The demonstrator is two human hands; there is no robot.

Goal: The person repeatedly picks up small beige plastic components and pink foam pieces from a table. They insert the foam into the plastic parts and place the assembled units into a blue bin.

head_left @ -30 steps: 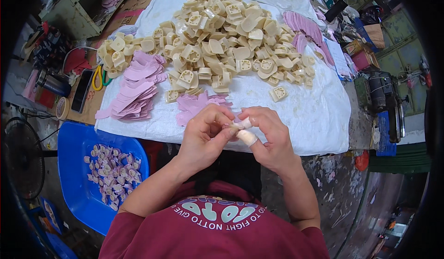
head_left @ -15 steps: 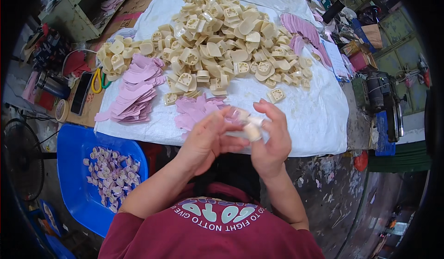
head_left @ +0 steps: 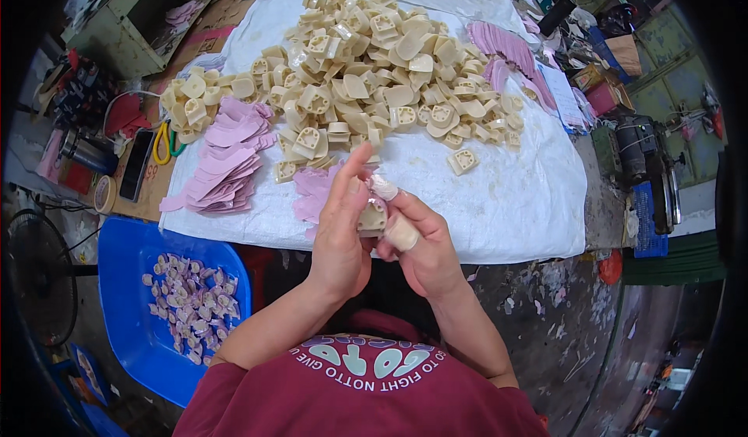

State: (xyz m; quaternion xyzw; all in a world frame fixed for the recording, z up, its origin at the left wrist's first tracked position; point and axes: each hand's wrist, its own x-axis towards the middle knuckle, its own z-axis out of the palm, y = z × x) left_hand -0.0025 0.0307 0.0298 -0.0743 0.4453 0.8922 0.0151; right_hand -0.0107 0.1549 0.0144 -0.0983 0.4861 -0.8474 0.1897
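Note:
A cream plastic shoe heel (head_left: 372,217) with small holes in its face sits between my hands, over the table's near edge. Pink material shows along its upper edge. My left hand (head_left: 340,230) presses against it from the left, its fingers close together and pointing up. From the other side my right hand (head_left: 425,246) grips it, with pale tape wrapped round the thumb and a fingertip. Partly hidden behind my left hand lies a pile of pink cut pieces (head_left: 313,187). Beyond it rises a large heap of cream heels (head_left: 351,78).
More pink pieces (head_left: 226,156) are stacked at left, near scissors (head_left: 162,142) and a phone (head_left: 138,164). A blue tub (head_left: 128,312) at lower left holds many pink-covered heels (head_left: 191,297). White sheeting (head_left: 514,203) covers the table. A dark machine (head_left: 643,152) stands at right.
Both hands have shifted slightly left and turned more upright. My left hand has come from beside the heel to press against it, and the heel's holed face now shows.

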